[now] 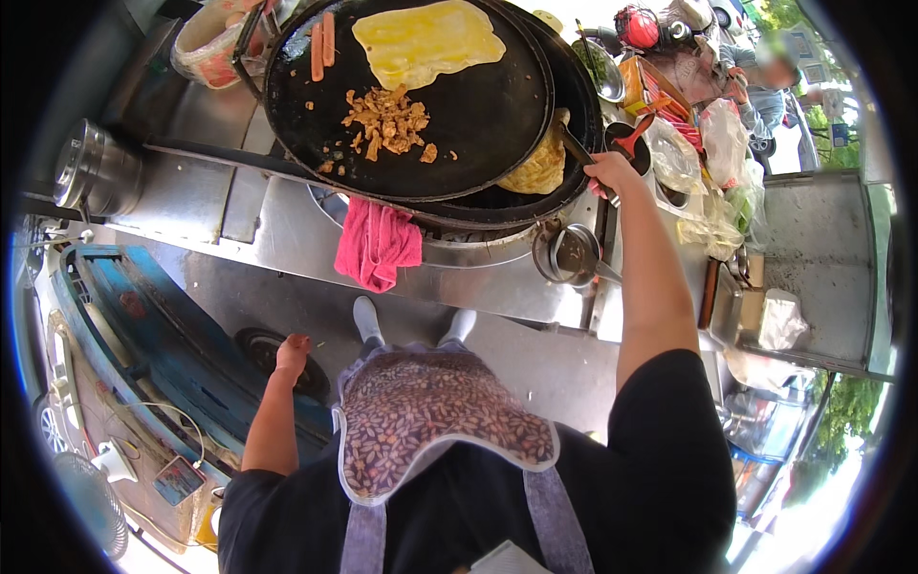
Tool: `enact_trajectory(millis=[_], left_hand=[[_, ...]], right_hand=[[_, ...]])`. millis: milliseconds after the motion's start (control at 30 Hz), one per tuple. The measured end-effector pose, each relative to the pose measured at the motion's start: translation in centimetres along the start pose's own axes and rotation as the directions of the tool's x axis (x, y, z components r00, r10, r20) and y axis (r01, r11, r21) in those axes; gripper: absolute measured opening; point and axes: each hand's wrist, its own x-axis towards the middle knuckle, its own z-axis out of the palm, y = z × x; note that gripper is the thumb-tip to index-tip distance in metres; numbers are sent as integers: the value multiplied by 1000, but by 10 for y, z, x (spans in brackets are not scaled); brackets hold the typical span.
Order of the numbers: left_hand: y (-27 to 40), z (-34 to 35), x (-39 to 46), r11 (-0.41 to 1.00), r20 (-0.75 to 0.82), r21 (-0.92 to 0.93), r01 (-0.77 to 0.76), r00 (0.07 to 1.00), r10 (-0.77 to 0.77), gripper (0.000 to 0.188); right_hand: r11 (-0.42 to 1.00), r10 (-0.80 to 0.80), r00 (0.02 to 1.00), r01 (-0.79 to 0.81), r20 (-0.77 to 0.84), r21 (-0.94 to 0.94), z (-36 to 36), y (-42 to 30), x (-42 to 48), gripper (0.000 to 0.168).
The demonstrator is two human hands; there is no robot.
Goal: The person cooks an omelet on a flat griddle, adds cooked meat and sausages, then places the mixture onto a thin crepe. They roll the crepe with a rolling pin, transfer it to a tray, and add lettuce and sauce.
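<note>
My right hand [611, 174] grips the handle of a metal spatula [576, 148] at the right rim of a round black griddle [473, 125]. The spatula's blade reaches a browned, folded egg pancake [539, 168], which lies partly hidden between the griddle and a wider black pan [574, 82] beneath. On the griddle are a pale sheet of dough with yellow egg [430, 43], a heap of chopped browned meat [387, 122] and two sausages [323, 46]. My left hand [292, 355] hangs low at my side, away from the counter; its finger positions are unclear.
A pink towel [379, 244] hangs below the griddle. Ladles and strainers [570, 252] sit to its right, near a container with a red-handled tool [635, 136] and plastic bags [674, 154]. A steel canister [97, 168] stands left. Beyond the counter is a person [764, 86].
</note>
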Motion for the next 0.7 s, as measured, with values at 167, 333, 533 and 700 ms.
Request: enact_trajectory(millis=[167, 333, 533, 700], left_hand=[[43, 13, -66, 976, -153, -202, -77, 987, 46, 20], [112, 54, -113, 952, -190, -214, -218, 966, 178, 23], [276, 166, -156, 786, -134, -200, -585, 811, 569, 21], [395, 296, -177, 619, 103, -311, -721, 622, 776, 21]], right_hand=[[914, -242, 960, 275, -142, 299, 22, 60, -66, 52], [757, -289, 876, 456, -387, 468, 19, 120, -142, 57], [714, -159, 787, 509, -597, 481, -84, 246, -204, 57], [892, 11, 702, 315, -712, 324, -184, 387, -263, 58]])
